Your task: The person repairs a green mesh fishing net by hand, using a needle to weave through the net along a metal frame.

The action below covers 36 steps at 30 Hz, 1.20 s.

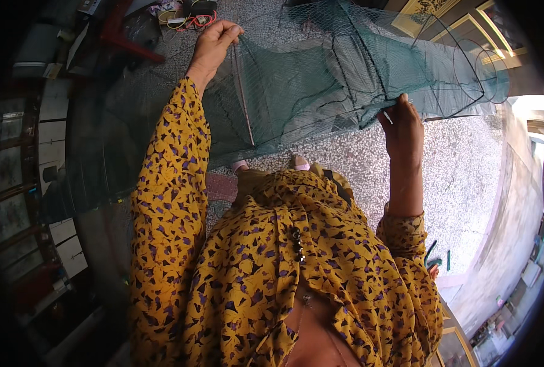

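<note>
A long green mesh fish trap [296, 85] stretches across the space ahead of me, with dark thin frame rods inside it. My left hand [214, 52] is raised at the far left, its thumb and fingers pinched on the trap's upper edge near one rod. At the right, my right hand [404, 131] is closed at the trap's near edge, gripping a bunched teal bit of the netting. A small pale piece shows beside its fingers; I cannot tell what it is. A round dark hoop [481, 67] spreads the mesh at the far right end.
Speckled floor [449, 183] lies under the net, with my feet just below it. Red and yellow cords [192, 23] and a red bar [110, 30] are at the far left. Shelving [9, 159] lines the left side. Yellow-trimmed panels [467, 37] stand at the far right.
</note>
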Available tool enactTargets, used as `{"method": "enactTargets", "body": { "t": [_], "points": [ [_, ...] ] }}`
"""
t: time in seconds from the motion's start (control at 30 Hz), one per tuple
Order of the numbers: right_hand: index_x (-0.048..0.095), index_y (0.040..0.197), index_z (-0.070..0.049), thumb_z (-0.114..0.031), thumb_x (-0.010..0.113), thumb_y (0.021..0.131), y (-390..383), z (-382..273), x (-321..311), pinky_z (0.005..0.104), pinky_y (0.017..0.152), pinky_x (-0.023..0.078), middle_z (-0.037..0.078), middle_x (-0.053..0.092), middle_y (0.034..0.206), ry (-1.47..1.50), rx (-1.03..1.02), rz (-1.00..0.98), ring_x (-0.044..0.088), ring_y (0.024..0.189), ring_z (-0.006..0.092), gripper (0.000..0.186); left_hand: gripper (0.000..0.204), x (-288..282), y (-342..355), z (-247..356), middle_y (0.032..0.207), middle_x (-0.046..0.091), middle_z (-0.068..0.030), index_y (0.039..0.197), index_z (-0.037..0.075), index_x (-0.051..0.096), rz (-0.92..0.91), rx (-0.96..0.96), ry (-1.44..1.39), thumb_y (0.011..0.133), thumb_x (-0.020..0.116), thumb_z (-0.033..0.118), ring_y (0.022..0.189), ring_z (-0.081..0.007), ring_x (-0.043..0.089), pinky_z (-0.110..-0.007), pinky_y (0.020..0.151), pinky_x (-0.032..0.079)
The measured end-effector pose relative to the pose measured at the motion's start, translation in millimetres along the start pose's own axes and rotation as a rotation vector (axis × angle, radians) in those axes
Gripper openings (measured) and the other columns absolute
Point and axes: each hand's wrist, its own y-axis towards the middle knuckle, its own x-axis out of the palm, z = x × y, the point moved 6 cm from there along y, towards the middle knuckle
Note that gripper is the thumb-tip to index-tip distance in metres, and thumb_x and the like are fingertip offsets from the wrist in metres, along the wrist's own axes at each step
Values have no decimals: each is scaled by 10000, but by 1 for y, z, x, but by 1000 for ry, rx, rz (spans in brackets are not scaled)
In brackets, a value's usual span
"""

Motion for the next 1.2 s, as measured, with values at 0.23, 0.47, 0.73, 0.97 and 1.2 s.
{"method": "enactTargets", "body": {
  "t": [0.23, 0.47, 0.73, 0.97, 1.2],
  "points": [
    [533, 1039, -28, -270, 483, 981, -74, -29, 7, 366, 866, 510, 144, 552, 1213, 31, -135, 98, 560, 1078, 207, 254, 126, 15, -50, 73, 849, 611, -40, 907, 14, 610, -201, 204, 394, 904, 590, 139, 823, -169, 593, -289, 769, 468],
    [423, 1053, -8, -246, 336, 1021, -76, -122, 83, 431, 809, 548, 224, 644, 922, 160, -886, -370, 658, 877, 325, 256, 83, 23, -93, 110, 915, 633, -52, 910, 42, 651, -130, 314, 459, 871, 631, 113, 898, -207, 615, -299, 794, 487],
    [655, 1035, -41, -94, 622, 885, -44, -130, 162, 230, 705, 518, 30, 692, 895, -366, -1133, -638, 629, 794, 99, 162, 71, 35, -130, 125, 921, 648, -74, 912, 33, 663, -97, 231, 446, 864, 624, 68, 930, -213, 606, -296, 786, 472],
    [659, 910, -4, -92, 621, 873, -58, -75, 118, 269, 582, 512, 90, 667, 740, -1010, -381, -1054, 654, 650, 149, 103, 90, 33, -174, 117, 800, 616, -44, 890, 55, 674, -51, 136, 520, 806, 654, 31, 782, -210, 554, -318, 703, 448],
    [597, 1031, -32, -23, 552, 896, -34, -67, 90, 233, 565, 473, 45, 600, 809, -733, -75, -615, 580, 680, 95, 143, 126, 42, -187, 118, 810, 621, -28, 895, 82, 686, -36, 160, 565, 774, 670, 51, 842, -206, 562, -333, 769, 446]
  ]
}}
